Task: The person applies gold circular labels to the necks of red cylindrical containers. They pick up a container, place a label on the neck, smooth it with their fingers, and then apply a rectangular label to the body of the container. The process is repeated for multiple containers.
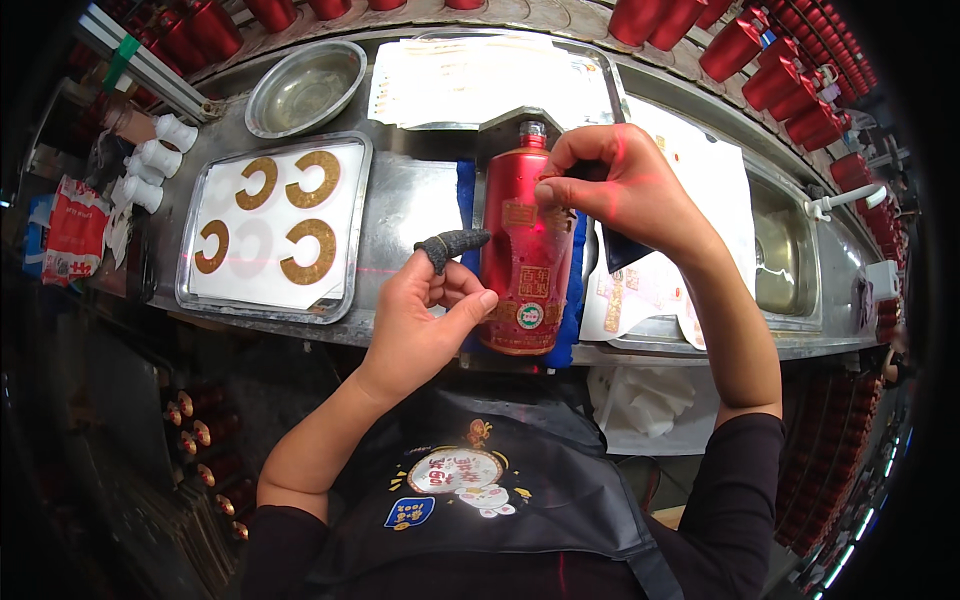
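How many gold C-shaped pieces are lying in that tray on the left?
4: the upper-left piece, the upper-right piece, the lower-left piece and the lower-right piece, all on the white sheet in the tray. None there looks hidden.

Red bottle: I see its neck pointing away.
Left hand: at its left side.
Right hand: over its upper right.
Tray: gold C-shapes.

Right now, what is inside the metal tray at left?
A white sheet bearing four gold C-shaped pieces and a faint grey mark. The sheet covers most of the tray's floor; anything underneath is hidden.
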`<state>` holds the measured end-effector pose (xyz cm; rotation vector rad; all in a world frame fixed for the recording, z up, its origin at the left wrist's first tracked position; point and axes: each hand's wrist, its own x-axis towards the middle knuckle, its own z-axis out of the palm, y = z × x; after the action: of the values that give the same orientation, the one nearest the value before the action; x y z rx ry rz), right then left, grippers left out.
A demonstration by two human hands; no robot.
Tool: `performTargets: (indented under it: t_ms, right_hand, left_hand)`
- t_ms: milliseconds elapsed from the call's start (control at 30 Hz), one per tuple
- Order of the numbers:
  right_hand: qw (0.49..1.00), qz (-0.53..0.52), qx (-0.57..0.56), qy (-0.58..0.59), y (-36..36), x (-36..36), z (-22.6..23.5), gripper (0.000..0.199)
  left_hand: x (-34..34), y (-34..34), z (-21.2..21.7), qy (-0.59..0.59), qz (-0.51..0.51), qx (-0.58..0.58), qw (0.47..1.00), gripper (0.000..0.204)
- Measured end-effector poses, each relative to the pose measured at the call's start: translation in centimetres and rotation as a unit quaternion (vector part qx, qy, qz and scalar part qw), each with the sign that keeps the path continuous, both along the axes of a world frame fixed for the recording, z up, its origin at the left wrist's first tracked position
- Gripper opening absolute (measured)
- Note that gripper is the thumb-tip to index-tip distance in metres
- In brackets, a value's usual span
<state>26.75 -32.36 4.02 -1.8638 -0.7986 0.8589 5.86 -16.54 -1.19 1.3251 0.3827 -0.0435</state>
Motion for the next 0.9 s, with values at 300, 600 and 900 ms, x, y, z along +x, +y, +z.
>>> performTargets:
  t_ms: [300, 600, 900]
  right_hand:
    - [0.995, -0.04, 0.002, -0.092, -0.1, -0.1, -1.6, 0.014]
    - [0.955, -0.21, 0.018, -0.208, -3.0, -4.1, -3.7, 0.032]
    - [0.969, 0.001, -0.119, -0.215, -6.6, -9.1, -4.6, 0.078]
  left_hand:
    - [0.5, 0.2, -0.4, 0.007, -0.003, 0.031, 1.0, 0.034]
    - [0.1, 0.9, -0.3, -0.004, -0.035, 0.236, 0.971, 0.036]
    - [1.6, 1.7, -2.3, -0.213, -0.185, 0.389, 0.877, 0.078]
